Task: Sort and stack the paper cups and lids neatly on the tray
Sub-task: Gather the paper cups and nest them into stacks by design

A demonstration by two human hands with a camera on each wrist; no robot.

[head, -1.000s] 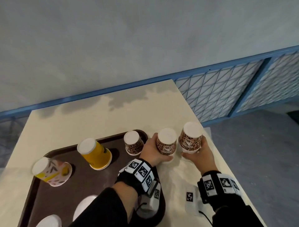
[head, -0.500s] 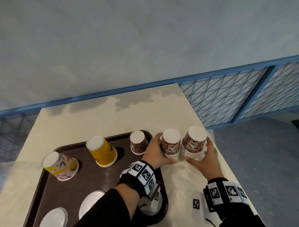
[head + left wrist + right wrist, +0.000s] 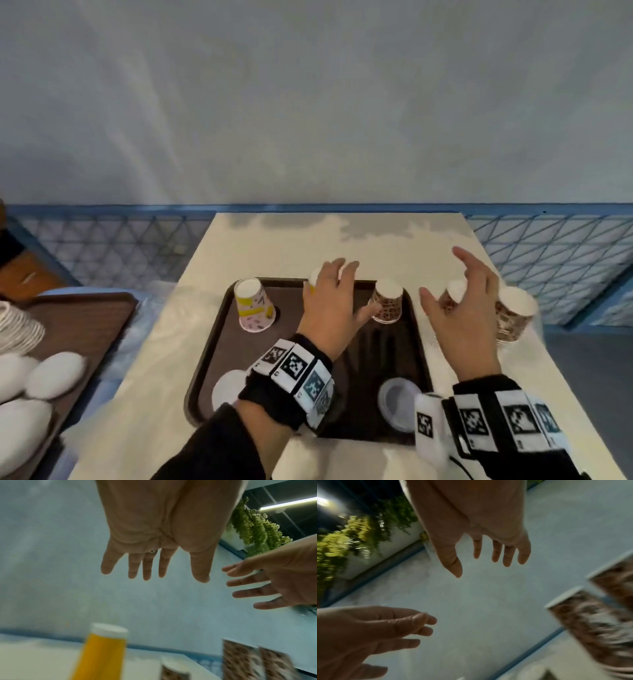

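Observation:
A dark brown tray (image 3: pixel 211 342) lies on the cream table. Upside down on it stand a pink-and-yellow patterned cup (image 3: pixel 255 310), a yellow cup (image 3: pixel 313 277) mostly hidden behind my left hand, and a leopard-print cup (image 3: pixel 387 305). Two more leopard-print cups (image 3: pixel 452 294) (image 3: pixel 513 317) stand on the table right of the tray. A white lid (image 3: pixel 226 389) and a translucent lid (image 3: pixel 399 399) lie at the tray's near end. My left hand (image 3: pixel 337 294) hovers over the tray, fingers spread, empty. My right hand (image 3: pixel 479 308) hovers empty over the two off-tray cups. The left wrist view shows the yellow cup (image 3: pixel 101 653) below my spread fingers (image 3: pixel 147 568).
A second brown tray (image 3: pixel 85 318) at the left carries white lids (image 3: pixel 54 375) and a stack of white rims. A blue lattice railing (image 3: pixel 113 246) runs behind and beside the table. The rightmost cup stands close to the table's right edge (image 3: pixel 548 359).
Both hands have let go of the two leopard-print cups, risen and opened. The head view has swung round, so the tray now sits centred.

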